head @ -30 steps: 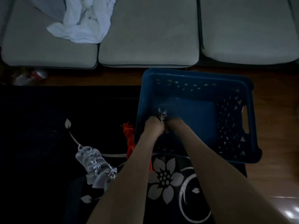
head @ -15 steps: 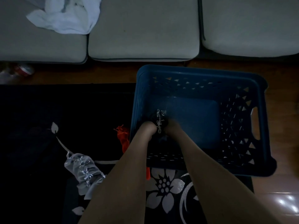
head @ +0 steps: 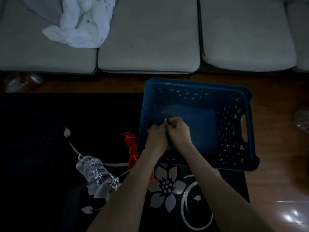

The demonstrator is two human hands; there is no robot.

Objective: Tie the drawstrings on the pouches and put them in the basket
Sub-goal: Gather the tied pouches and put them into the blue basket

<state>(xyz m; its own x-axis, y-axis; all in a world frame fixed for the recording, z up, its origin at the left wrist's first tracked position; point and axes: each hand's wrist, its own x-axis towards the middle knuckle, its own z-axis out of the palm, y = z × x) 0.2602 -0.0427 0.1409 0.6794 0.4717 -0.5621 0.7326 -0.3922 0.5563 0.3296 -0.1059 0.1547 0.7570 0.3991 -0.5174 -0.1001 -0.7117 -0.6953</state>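
1. Grey pouches (head: 96, 176) lie on the rug (head: 50, 131), left of the arms.
2. Red pouches (head: 132, 148) lie just beside the basket's (head: 197, 82) left wall.
3. The left hand (head: 156, 136) and right hand (head: 179, 133), fingers curled, pinch a dark pouch's silver drawstring (head: 166, 121) over the basket's near-left corner.
4. A white cloth (head: 83, 22) lies on the sofa (head: 150, 39).

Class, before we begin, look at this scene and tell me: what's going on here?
A person reaches both hands into a blue basket on the floor. The left hand and right hand pinch a silvery drawstring between them, apparently tying it; its pouch is too dark to make out. A heap of grey pouches and a red pouch lie on the black rug beside the basket.
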